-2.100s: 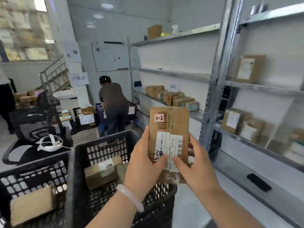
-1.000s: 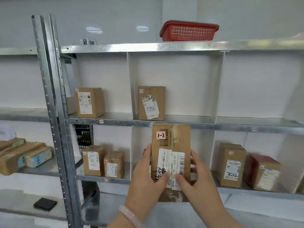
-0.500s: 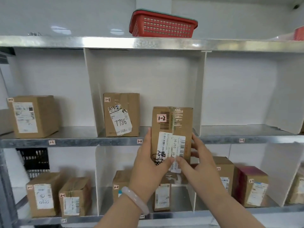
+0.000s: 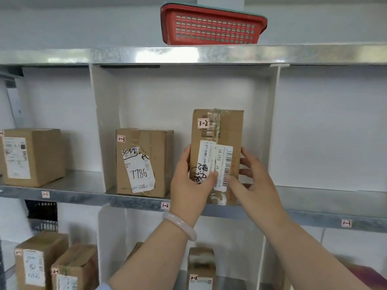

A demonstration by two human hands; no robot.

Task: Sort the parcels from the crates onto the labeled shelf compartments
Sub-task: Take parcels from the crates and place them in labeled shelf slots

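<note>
A tall brown parcel [image 4: 228, 130] with a red "1-2" sticker and white barcode labels stands upright at the front of the middle shelf compartment. My left hand [image 4: 191, 189] grips its lower left side, thumb across the front label. My right hand [image 4: 254, 185] holds its lower right side with the fingers curled behind. The shelf edge [image 4: 263, 214] below carries a "1-2" tag [image 4: 165, 205]. Another parcel marked "7786" [image 4: 144, 162] stands in the same compartment, to the left.
White dividers [image 4: 100, 126] wall the compartment on both sides. A parcel [image 4: 33, 155] sits in the left compartment above tag "1-1"; the right compartment has tag "1-3" [image 4: 346, 223]. A red basket [image 4: 211, 24] lies on the top shelf. Several parcels [image 4: 201, 266] fill the row below.
I turned from the crates to the shelf and raised the parcel with both hands. It has gone from in front of the lower row up into the middle compartment.
</note>
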